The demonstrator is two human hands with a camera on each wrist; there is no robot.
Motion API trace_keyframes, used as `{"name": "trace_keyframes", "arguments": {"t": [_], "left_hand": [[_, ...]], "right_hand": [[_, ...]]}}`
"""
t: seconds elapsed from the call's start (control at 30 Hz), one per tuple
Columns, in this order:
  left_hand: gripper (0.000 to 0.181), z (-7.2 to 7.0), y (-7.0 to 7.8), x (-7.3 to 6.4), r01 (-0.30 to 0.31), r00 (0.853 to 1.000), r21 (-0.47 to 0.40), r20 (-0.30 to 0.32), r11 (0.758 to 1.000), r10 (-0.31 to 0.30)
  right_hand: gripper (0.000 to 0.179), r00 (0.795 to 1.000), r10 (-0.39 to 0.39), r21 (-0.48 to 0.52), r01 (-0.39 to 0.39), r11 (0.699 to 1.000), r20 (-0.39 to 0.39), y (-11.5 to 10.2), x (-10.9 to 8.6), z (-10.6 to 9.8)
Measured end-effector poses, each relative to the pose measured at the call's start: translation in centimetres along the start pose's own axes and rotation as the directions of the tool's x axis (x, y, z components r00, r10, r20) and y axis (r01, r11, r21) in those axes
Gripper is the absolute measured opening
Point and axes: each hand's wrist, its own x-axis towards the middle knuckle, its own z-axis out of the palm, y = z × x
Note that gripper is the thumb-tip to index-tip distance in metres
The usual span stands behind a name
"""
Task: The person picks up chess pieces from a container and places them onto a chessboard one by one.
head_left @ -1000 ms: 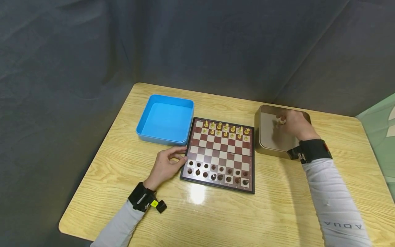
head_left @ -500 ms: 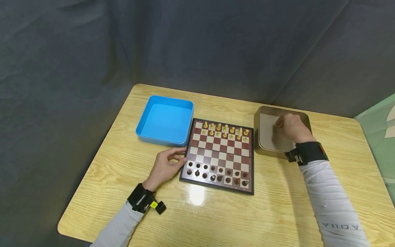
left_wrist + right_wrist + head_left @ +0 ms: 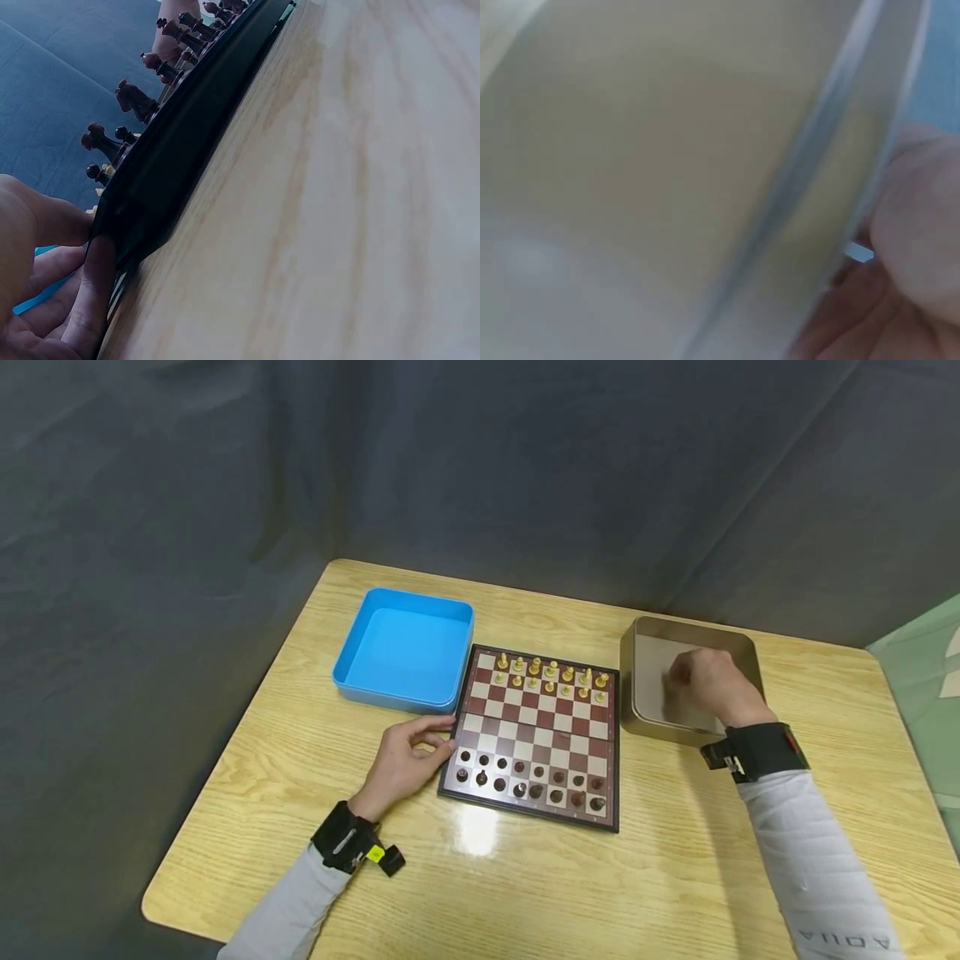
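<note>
A folding chessboard point(image 3: 555, 739) lies mid-table with light chess pieces point(image 3: 551, 670) along its far side and dark chess pieces point(image 3: 517, 788) along its near side. My left hand point(image 3: 403, 762) rests at the board's left edge, thumb and index finger touching it. In the left wrist view the fingertips point(image 3: 96, 259) press against the board's corner. My right hand point(image 3: 716, 683) reaches down inside a gold-coloured tin point(image 3: 637, 720), fingers curled and blurred. The tin's wall hides much of this hand in the right wrist view; I cannot tell whether it holds anything.
A blue square box point(image 3: 401, 697) stands left of the board on the wooden table point(image 3: 300, 802). The tin stands close to the board's right side. A dark curtain point(image 3: 487, 485) hangs behind the table.
One second ago a light chess piece showed at my right fingertips in the tin; now it is out of sight and the hand is slightly lower. My left hand has stayed put.
</note>
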Motion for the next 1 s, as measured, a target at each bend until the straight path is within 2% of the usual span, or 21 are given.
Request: {"name": "trace_keyframes", "arguments": {"t": [0.3, 0.57, 0.7, 0.87, 1.0], "left_hand": [[0.036, -0.3, -0.1, -0.2, 0.0, 1.0, -0.004, -0.004, 1.0, 0.0], [0.036, -0.5, -0.2, -0.2, 0.0, 1.0, -0.003, -0.006, 1.0, 0.0], [0.036, -0.6, -0.1, -0.1, 0.0, 1.0, 0.001, 0.001, 1.0, 0.0], [0.036, -0.5, -0.1, -0.1, 0.009, 1.0, -0.006, -0.002, 1.0, -0.009], [0.036, -0.3, -0.1, -0.1, -0.02, 1.0, -0.013, 0.0, 1.0, 0.02]], "right_hand": [[0.005, 0.982, -0.092, 0.025, 0.097, 0.995, -0.166, -1.7, -1.2, -0.1], [0.012, 0.935, -0.193, -0.015, 0.197, 0.98, -0.297, -3.8, -1.6, -0.9], [0.012, 0.915, -0.234, -0.005, 0.246, 0.969, -0.329, -5.2, -1.7, -1.1], [0.008, 0.899, -0.271, 0.008, 0.291, 0.957, -0.343, -7.4, -1.5, -1.2], [0.01, 0.881, -0.301, 0.013, 0.328, 0.944, -0.365, -9.2, -1.0, -1.6]]}}
